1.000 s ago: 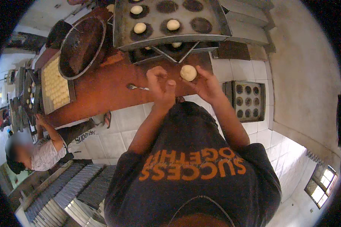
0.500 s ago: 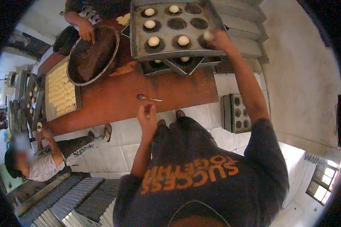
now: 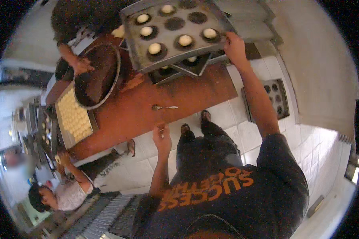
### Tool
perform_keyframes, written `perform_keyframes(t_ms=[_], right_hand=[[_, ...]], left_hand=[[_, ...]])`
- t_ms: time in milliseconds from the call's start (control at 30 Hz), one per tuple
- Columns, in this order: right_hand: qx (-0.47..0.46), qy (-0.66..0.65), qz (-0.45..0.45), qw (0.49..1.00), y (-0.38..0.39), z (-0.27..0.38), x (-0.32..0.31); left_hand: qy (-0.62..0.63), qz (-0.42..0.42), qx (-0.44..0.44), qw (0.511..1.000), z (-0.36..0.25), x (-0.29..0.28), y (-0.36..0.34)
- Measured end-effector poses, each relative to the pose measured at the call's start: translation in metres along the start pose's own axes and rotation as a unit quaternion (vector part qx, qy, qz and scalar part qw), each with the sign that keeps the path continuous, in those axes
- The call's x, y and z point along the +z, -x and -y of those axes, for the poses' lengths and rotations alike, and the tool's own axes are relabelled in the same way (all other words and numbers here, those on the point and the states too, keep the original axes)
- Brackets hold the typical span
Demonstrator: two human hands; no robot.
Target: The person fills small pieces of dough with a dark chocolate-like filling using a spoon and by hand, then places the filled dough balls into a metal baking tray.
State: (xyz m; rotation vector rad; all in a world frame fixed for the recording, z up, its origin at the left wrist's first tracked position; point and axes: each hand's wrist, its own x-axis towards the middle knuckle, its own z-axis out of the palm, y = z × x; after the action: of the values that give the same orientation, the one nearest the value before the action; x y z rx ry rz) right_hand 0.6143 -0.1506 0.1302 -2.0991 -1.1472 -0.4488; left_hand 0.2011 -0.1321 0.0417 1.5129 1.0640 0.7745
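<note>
Dough balls on top baking tray [image 3: 136, 47]: six visible in cups — [image 3: 142, 18], [image 3: 167, 8], [image 3: 146, 31], [image 3: 154, 48], [image 3: 185, 40], [image 3: 209, 33].
Empty dark cups on same tray: three seen (far edge cut off).
Spoon [image 3: 164, 107] on brown table [image 3: 187, 93]: one.
Round dark pan [image 3: 96, 75]: one.
Flat tray of pale dough pieces [image 3: 72, 115]: one; pieces too many to count.
Cupped tray on floor [image 3: 276, 97]: one.
Other persons: two.

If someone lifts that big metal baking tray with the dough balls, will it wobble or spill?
The baking tray probably stays stiff, being metal. It may tip, since only the right hand touches one edge and it already sits tilted on trays below. The dough balls sit in dark cups, so they likely won't roll.
</note>
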Motion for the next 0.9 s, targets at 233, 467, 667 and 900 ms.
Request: perform_keyframes(t_ms=[233,467,667,900], right_hand=[[0.289,-0.027,0.141,0.946,0.213,-0.068,-0.046],[0.167,-0.246,0.346,0.890,0.257,-0.034,0.001],[-0.044,-0.293,0.446,0.844,0.182,0.098,0.088],[-0.110,-0.215,0.399,0.884,0.212,0.161,0.207]], left_hand=[[-0.087,0.135,0.037,0.986,-0.011,0.089,-0.008],[-0.062,0.112,-0.021,0.992,-0.014,0.162,0.009],[0.001,-0.031,-0.032,0.999,0.009,0.102,0.014],[-0.018,-0.272,-0.042,0.961,0.047,-0.107,-0.023]])
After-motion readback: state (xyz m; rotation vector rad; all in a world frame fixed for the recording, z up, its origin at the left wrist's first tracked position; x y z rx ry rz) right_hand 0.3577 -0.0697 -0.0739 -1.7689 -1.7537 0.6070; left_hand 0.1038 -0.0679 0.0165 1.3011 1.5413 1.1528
